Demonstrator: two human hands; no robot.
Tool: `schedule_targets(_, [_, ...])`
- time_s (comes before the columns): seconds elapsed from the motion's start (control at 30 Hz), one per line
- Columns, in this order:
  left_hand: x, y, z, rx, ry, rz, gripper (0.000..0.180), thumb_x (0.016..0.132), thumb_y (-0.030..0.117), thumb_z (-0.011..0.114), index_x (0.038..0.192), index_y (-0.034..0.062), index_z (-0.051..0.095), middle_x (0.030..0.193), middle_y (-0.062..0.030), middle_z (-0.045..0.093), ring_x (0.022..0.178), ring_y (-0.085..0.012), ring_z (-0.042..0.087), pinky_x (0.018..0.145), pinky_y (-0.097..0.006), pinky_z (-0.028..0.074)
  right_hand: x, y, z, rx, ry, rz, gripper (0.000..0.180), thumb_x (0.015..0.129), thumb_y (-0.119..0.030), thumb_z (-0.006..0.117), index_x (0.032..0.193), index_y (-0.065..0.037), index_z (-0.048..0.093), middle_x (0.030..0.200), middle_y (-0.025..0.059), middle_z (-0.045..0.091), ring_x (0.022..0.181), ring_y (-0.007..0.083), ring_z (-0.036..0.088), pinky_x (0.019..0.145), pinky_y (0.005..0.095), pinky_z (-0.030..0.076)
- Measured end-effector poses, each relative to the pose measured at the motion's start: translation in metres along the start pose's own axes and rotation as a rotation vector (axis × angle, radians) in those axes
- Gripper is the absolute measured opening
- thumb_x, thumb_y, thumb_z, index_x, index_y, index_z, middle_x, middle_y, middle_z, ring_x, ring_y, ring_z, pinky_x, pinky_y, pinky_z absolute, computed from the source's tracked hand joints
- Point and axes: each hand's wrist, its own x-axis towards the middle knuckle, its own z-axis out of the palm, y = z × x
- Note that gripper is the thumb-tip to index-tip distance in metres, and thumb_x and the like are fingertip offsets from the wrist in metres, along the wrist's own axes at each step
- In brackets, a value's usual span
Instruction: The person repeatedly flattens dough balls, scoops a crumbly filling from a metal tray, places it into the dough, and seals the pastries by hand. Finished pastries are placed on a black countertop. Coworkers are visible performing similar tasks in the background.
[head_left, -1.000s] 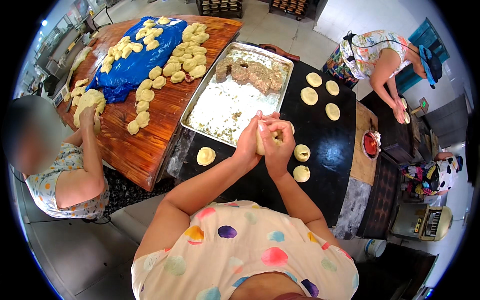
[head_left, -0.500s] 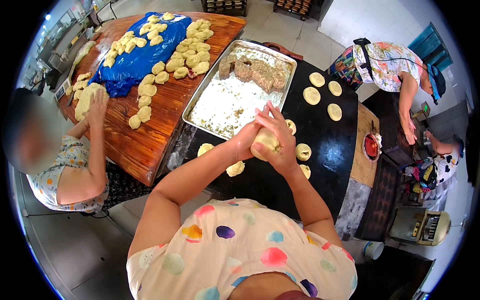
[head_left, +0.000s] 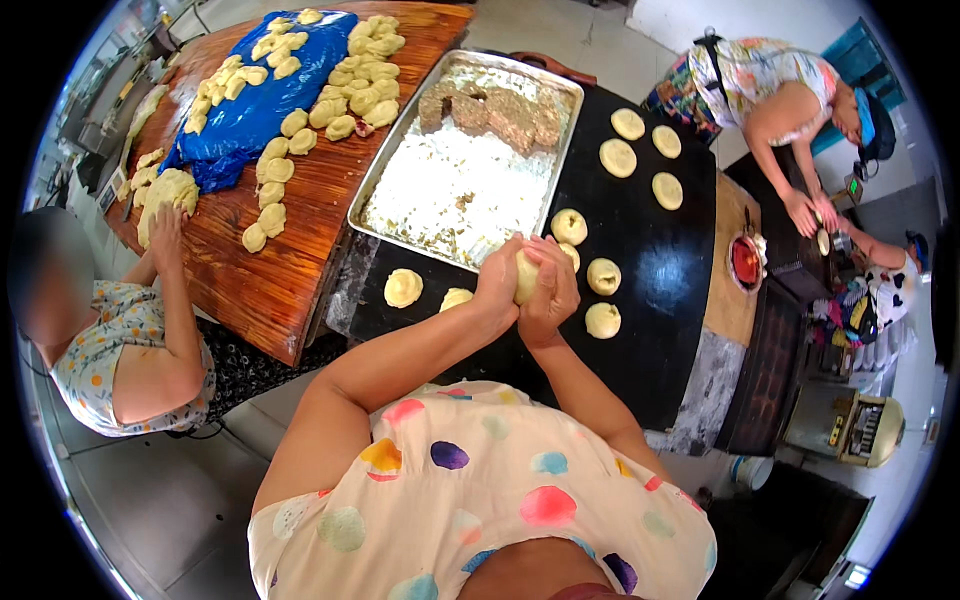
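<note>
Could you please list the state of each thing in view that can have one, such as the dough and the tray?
Left hand: closed around the dough piece.
Right hand: closed around it too.
Dough piece: held between both hands, above the black surface.
Metal tray: partly filled with white powder and brown filling.
Blue plastic sheet: spread out, dough lumps on it.

A reddish wooden table partly covered by blue plastic sheeting, a black worktop beside it, grey tiled floor below, pale floor beyond, small cream machine at right, bright even daylight.
</note>
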Motion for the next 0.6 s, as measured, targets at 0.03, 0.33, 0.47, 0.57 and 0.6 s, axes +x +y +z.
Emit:
schedule_targets(0.03, [0.004, 0.0, -0.002, -0.004, 0.0, -0.006, 0.029, 0.1, 0.031, 0.046, 0.108, 0.0057, 0.058, 0.099, -0.0065, 0.061, 0.093, -0.0193, 0.062, 0.084, -0.033, 0.05, 0.0, 0.003, 0.001, 0.013, 0.002, 0.0, 0.026, 0.096, -0.008, 0.044, 0.09, 0.003, 0.066, 0.093, 0.0149, 0.069, 0.093, 0.0302, 0.067, 0.096, 0.0438, 0.047])
schedule_targets(0.33, [0.016, 0.033, -0.035, 0.187, -0.327, -0.271, 0.064, 0.1, 0.049, 0.041, 0.131, -0.0066, 0.047, 0.122, -0.0173, 0.057, 0.111, -0.0289, 0.058, 0.102, -0.042, 0.044, 0.032, 0.096, -0.056, 1.327, 0.598, 1.374, 0.025, 0.099, -0.021, 0.05, 0.099, 0.001, 0.061, 0.092, 0.0127, 0.067, 0.091, 0.0287, 0.065, 0.089, 0.0429, 0.053])
schedule_targets(0.47, [0.024, 0.031, -0.118, 0.825, -0.036, -0.077, 0.039, 0.099, 0.031, 0.053, 0.121, -0.0007, 0.057, 0.111, -0.0094, 0.063, 0.095, -0.0155, 0.062, 0.09, -0.03, 0.05, 0.034, 0.14, -0.118, 1.128, 0.509, 1.175, 0.031, 0.1, -0.026, 0.046, 0.099, 0.002, 0.06, 0.096, 0.0154, 0.066, 0.094, 0.0316, 0.064, 0.089, 0.0439, 0.052])
schedule_targets(0.57, [0.024, 0.013, -0.192, 1.098, 0.0, -0.057, 0.033, 0.097, 0.029, 0.058, 0.117, 0.0023, 0.06, 0.105, -0.0056, 0.064, 0.092, -0.0101, 0.061, 0.085, -0.027, 0.05, 0.06, 0.164, -0.155, 0.608, 0.603, 0.928, 0.038, 0.101, -0.028, 0.042, 0.096, 0.002, 0.063, 0.099, 0.0145, 0.066, 0.092, 0.0282, 0.064, 0.084, 0.0389, 0.052])
schedule_targets(0.6, [0.024, 0.004, -0.21, 1.261, 0.007, -0.043, 0.032, 0.095, 0.026, 0.062, 0.116, 0.0029, 0.06, 0.1, -0.0049, 0.065, 0.092, -0.0106, 0.06, 0.081, -0.026, 0.049, 0.071, 0.173, -0.165, 0.437, 0.702, 0.846, 0.038, 0.102, -0.028, 0.042, 0.097, 0.003, 0.065, 0.1, 0.0142, 0.066, 0.092, 0.0266, 0.063, 0.083, 0.0374, 0.052])
